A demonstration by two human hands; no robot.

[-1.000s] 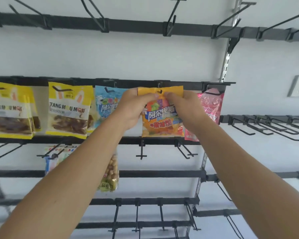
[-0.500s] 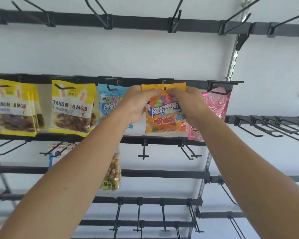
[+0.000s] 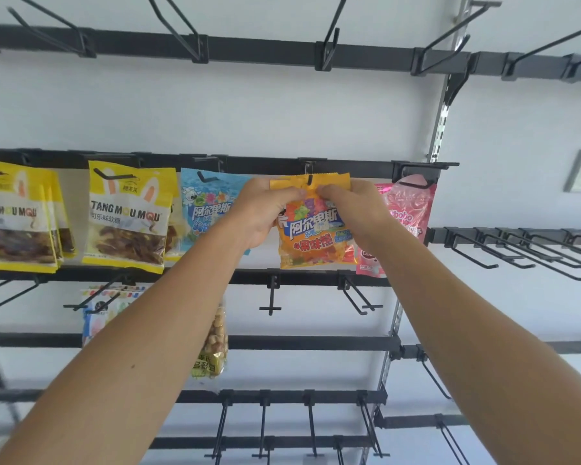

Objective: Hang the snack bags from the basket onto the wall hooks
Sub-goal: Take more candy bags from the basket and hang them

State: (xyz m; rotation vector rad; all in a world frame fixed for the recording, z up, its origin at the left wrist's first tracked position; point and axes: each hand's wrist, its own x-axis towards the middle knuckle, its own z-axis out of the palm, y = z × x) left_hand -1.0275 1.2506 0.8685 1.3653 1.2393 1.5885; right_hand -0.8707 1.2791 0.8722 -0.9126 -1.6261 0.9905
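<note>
While both hands pinch the top seam of the orange foil gummy bag with blue lettering (image 3: 316, 229), its hang hole sits right between the two sets of fingertips, where the tip of a thin black wire wall hook (image 3: 310, 179) shows through the seam. The left hand (image 3: 262, 213) grips the seam just to the left of that hook tip, thumb in front and fingers curled behind; the right hand (image 3: 353, 209) pinches it just to the right in the same way. The bag looks threaded only onto the hook's very end, so the main risk, as I judge it, is letting go too early: the bag could slide forward off the tip and drop. Pushing unevenly, with one hand ahead of the other, could skew the seam and tear the thin strip above the hole. Just outside the left knuckles hangs a light blue printed candy bag (image 3: 208, 209), and just beyond the right wrist a pink glossy sweet pouch (image 3: 406, 213); a wide elbow or wrist swing on withdrawal could knock either one loose from its own hook. Whether the hole is fully through, or only caught on the seam's edge, I cannot tell, since the fingertips crowd that spot.
</note>
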